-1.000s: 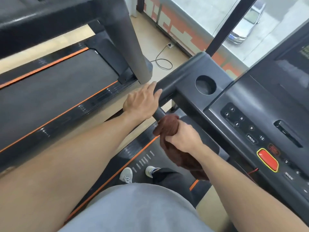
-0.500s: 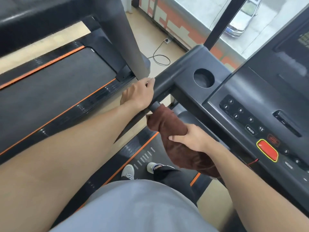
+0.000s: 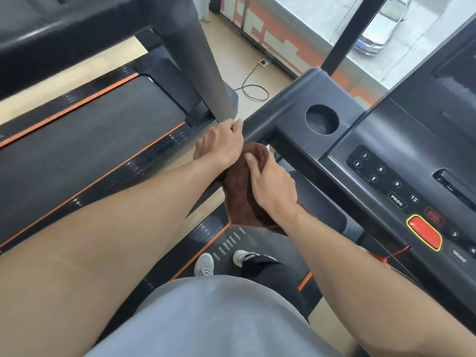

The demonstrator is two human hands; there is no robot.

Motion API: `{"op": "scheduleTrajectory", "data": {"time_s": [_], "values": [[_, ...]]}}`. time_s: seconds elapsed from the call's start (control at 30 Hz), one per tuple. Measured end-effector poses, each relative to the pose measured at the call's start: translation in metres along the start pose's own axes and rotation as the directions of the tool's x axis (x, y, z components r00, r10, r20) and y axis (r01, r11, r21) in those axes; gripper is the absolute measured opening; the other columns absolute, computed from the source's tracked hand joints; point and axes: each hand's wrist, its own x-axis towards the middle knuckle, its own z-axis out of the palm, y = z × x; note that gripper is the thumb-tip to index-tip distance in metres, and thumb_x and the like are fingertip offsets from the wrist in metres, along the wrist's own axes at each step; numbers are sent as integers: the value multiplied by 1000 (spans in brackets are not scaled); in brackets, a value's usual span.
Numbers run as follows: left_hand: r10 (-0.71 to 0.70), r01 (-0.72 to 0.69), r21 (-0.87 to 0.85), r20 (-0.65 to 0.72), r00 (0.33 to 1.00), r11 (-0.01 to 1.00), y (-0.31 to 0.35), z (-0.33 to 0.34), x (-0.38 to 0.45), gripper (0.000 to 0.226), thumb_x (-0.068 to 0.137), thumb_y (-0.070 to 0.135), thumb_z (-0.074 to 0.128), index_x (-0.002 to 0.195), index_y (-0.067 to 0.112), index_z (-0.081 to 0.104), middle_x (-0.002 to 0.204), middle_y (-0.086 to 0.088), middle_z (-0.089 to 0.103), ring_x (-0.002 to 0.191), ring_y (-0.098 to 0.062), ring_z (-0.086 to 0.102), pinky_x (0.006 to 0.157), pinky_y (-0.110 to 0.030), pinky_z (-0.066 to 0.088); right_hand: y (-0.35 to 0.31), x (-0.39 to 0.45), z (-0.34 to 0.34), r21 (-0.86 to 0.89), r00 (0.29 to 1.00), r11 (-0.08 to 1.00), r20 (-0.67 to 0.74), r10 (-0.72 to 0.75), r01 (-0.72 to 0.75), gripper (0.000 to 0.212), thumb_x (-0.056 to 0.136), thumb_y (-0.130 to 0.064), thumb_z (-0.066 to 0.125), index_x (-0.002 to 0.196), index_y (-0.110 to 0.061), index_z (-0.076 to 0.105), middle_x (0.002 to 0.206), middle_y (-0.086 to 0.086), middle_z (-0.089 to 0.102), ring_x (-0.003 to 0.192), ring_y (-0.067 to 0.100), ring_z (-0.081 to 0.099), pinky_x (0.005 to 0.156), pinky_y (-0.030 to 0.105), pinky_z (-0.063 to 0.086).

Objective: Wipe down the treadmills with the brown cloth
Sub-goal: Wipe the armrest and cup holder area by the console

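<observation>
In the head view the cloth [image 3: 242, 191], brown, is draped over the handrail [image 3: 260, 124] of the treadmill [image 3: 386, 140], just below the centre. The right hand [image 3: 273, 184] lies on top of the cloth, its fingers [image 3: 251, 161] curled over the fabric and pressing it against the rail. The left hand [image 3: 221, 145] is at 10 o'clock from it, touching the cloth, and its fingers [image 3: 238, 124] wrap around the rail. At 2 o'clock from the hands is a round cup hole [image 3: 322, 119]. At 4 o'clock is a red button [image 3: 423, 231] on the console. A second treadmill [image 3: 85, 119] lies at 9 o'clock.
</observation>
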Motion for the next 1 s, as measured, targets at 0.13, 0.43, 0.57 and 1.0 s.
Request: {"op": "scheduleTrajectory", "data": {"time_s": [0.13, 0.43, 0.57, 1.0], "values": [[27, -28, 27, 3, 1000, 999, 2, -1, -4, 48, 105, 53, 22, 121, 29, 61, 126, -6, 66, 118, -35, 57, 92, -42, 36, 7, 28, -18, 181, 935, 979, 324, -146, 90, 45, 97, -67, 50, 129, -36, 59, 123, -7, 68, 117, 21, 62, 99, 34, 46], [144, -147, 208, 30, 989, 967, 1, 1, -16, 57, 106, 55, 22, 150, 23, 42, 146, -5, 56, 128, -34, 56, 102, -47, 38, 48, 24, -36, 136, 779, 979, 626, 36, -155, 35, 70, -38, 89, 100, -23, 78, 91, -4, 79, 83, 15, 76, 84, 32, 61], [166, -161, 238, 0, 986, 958, 0, 5, -14, 55, 107, 52, 23, 147, 21, 45, 141, -5, 59, 122, -34, 60, 97, -46, 40, 70, -32, -38, -296, 927, 955, 349, 140, -33, 38, 76, -48, 73, 105, -28, 60, 89, -5, 70, 90, 27, 71, 72, 33, 49], [262, -257, 51, -166, 951, 965, -4, 4, -12, 40, 108, 36, 24, 119, 24, 61, 122, 1, 65, 113, -26, 58, 84, -39, 37, 3, 12, 0, -129, 983, 980, 129, -132, 149, 72, 83, -70, 63, 129, -19, 40, 111, 1, 69, 96, 31, 68, 71, 36, 42]]}}
